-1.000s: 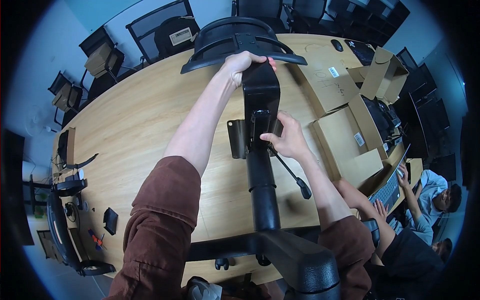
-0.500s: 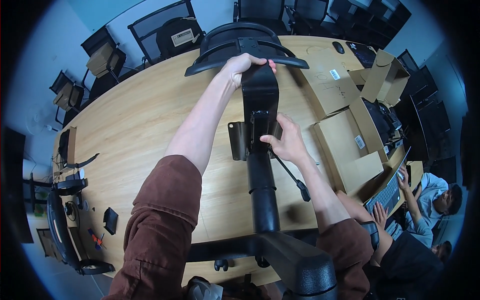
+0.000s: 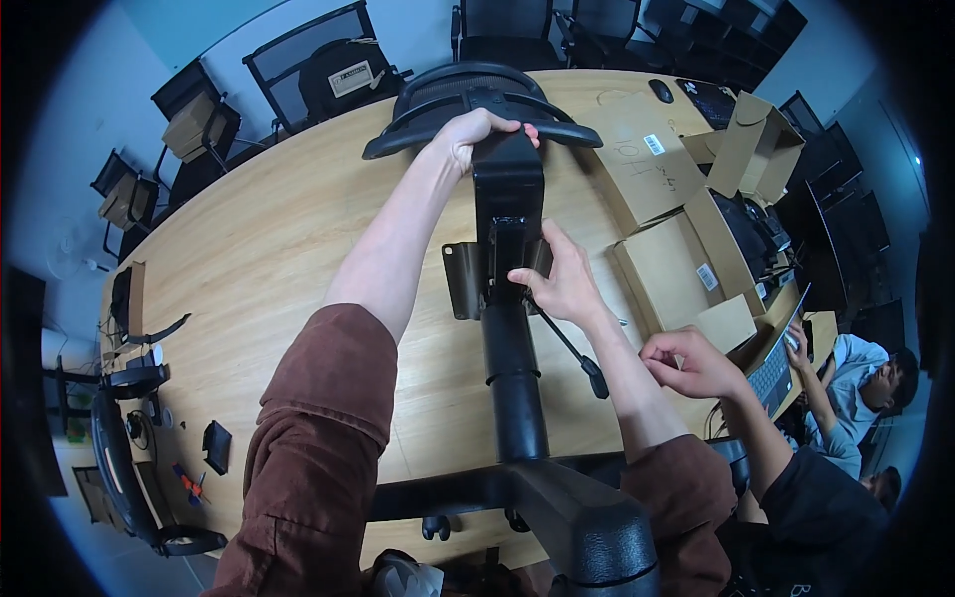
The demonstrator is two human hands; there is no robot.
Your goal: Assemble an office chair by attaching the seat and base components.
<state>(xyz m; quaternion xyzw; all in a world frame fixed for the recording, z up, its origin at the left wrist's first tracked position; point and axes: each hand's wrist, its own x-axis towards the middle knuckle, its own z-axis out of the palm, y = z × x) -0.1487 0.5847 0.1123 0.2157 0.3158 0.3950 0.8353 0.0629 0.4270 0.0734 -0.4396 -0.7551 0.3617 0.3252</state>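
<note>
A black office chair assembly lies on its side on the long wooden table (image 3: 249, 259). Its gas cylinder (image 3: 515, 383) runs from the wheeled base (image 3: 557, 507) near me up to the seat mechanism plate (image 3: 505, 254) and the mesh backrest (image 3: 477, 99) at the far end. My left hand (image 3: 476, 134) is closed over the top of the black bracket below the backrest. My right hand (image 3: 562, 284) presses against the right side of the mechanism plate, fingers curled around it. A black lever (image 3: 572, 348) sticks out under my right wrist.
Open cardboard boxes (image 3: 676, 269) lie on the table to the right. Another person's hand (image 3: 696, 363) reaches in at the right; a second person sits at a laptop (image 3: 781, 353). Chair armrests and small parts (image 3: 139, 378) lie at the left end. Office chairs (image 3: 298, 60) stand beyond the table.
My right hand has shifted slightly on the mechanism plate. Another person's hand has come into view at the right. My left hand keeps its grip.
</note>
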